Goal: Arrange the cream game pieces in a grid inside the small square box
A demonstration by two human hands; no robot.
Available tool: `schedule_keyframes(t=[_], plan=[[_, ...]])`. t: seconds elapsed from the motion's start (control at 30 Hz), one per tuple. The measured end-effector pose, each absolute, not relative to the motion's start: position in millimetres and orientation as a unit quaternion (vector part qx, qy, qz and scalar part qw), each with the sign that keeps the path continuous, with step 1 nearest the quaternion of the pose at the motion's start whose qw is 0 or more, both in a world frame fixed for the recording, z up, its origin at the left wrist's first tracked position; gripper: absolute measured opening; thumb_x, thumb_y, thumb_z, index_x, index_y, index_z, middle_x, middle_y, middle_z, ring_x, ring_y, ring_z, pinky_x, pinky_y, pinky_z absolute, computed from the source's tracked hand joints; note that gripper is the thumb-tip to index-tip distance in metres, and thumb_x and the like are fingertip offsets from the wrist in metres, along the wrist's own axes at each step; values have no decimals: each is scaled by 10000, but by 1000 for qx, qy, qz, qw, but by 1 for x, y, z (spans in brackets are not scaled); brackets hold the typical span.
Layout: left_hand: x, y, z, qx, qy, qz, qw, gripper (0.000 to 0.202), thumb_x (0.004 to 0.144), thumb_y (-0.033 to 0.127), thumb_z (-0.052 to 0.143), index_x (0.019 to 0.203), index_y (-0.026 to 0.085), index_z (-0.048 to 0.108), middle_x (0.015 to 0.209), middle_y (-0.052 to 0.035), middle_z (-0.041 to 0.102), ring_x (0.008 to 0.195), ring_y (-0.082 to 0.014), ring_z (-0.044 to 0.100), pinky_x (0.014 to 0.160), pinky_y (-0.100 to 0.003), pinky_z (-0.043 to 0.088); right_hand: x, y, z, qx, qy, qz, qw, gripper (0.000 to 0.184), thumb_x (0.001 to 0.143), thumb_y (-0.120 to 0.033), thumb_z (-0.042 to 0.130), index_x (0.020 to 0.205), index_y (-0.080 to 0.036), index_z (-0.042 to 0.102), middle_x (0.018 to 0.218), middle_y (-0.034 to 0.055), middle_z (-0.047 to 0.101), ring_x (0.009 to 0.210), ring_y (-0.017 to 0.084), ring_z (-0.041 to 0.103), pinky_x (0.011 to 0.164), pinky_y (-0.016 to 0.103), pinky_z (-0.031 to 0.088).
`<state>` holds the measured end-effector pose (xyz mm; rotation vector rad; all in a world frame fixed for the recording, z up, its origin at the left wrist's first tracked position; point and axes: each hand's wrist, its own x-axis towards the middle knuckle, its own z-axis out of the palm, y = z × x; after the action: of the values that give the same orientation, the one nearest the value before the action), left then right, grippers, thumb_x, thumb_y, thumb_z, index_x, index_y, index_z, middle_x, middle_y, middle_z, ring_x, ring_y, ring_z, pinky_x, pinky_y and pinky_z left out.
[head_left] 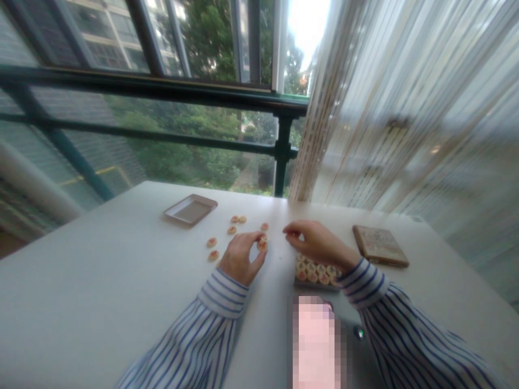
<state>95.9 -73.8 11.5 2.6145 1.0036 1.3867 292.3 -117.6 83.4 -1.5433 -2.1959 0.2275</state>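
Observation:
My left hand (240, 260) reaches over the table with its thumb and fingers closed round a small stack of round Chinese chess pieces (263, 245). How many are stacked I cannot tell. Facing it, my right hand (314, 239) is closed in a pinch above a tray (316, 286) of pieces; whether anything sits in its fingertips is hidden. Rows of tray pieces (312, 277) with red and dark characters show below the right wrist. Several loose pieces (213, 242) lie on the tabletop to the left of and beyond my left hand.
The white table (121, 281) carries a shallow rectangular tray or lid (190, 209) at the far left and a flat brown box (380, 246) at the right. A blurred-out pink patch (316, 340) covers the near middle. Beyond are a railing (162, 92) and string curtains (405, 97).

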Motion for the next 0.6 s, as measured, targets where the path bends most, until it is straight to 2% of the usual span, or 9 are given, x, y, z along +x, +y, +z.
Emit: schedule_keyframes(t=[0.6], plan=[[131,-79,17,846,304,436,33,309,724,202,553,1029,155,526,887,-81,634,857,-220,577,798,-402,464,308,-125,73,-570,-778,93,247,236,799,-220,481,963,-165,641,857,51,665,776,137,586,729,253,417]])
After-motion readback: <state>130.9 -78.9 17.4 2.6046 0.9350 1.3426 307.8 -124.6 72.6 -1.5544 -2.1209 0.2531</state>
